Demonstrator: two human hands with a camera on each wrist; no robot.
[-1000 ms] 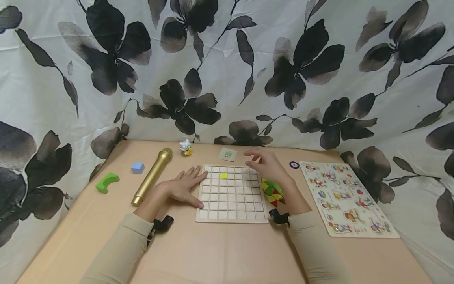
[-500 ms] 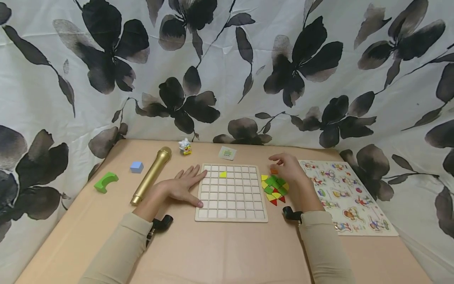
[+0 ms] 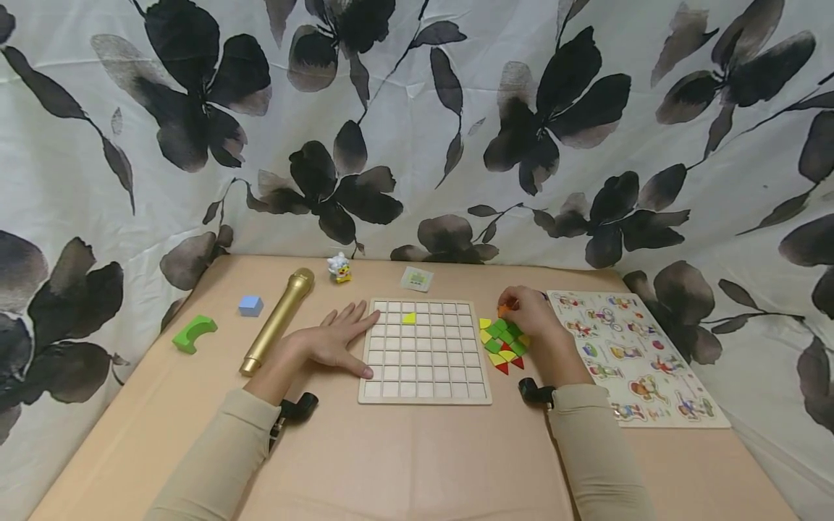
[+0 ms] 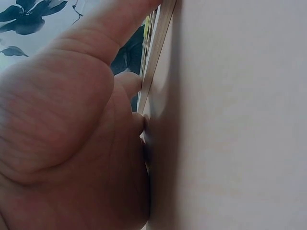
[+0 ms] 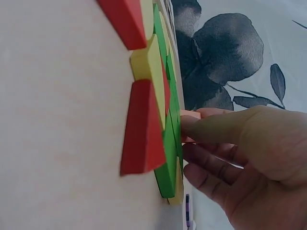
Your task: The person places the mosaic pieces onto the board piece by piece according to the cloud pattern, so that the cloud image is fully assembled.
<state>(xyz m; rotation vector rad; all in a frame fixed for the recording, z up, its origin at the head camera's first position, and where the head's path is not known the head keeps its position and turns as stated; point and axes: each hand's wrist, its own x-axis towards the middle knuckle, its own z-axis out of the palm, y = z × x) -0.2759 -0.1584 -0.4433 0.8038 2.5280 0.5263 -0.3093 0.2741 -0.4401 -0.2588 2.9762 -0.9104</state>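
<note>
A white grid board [image 3: 423, 398] lies mid-table with one yellow tile [image 3: 409, 318] in an upper square. My left hand [image 3: 332, 344] rests at its left edge, fingers spread and thumb on the border; the left wrist view shows the palm side [image 4: 62, 110] beside the board's edge. Right of the board is a pile of green, yellow and red tiles [image 3: 504, 336]. At the pile's far side my right hand [image 3: 534, 315] pinches an orange block [image 5: 192, 115] between thumb and fingers. Nearest the right wrist camera is a red block [image 5: 141, 129].
A picture puzzle board [image 3: 651, 362] lies at the right. Left are a gold microphone-shaped tube [image 3: 276, 322], a blue block [image 3: 250, 305] and a green arch [image 3: 194, 333]. A small figurine [image 3: 339, 268] and a card [image 3: 417, 278] sit at the back, before a floral cloth [image 3: 417, 130].
My right hand has moved from over the board's upper right corner rightward to the far side of the pile, where it has taken hold of the orange block. My left hand stays put.
</note>
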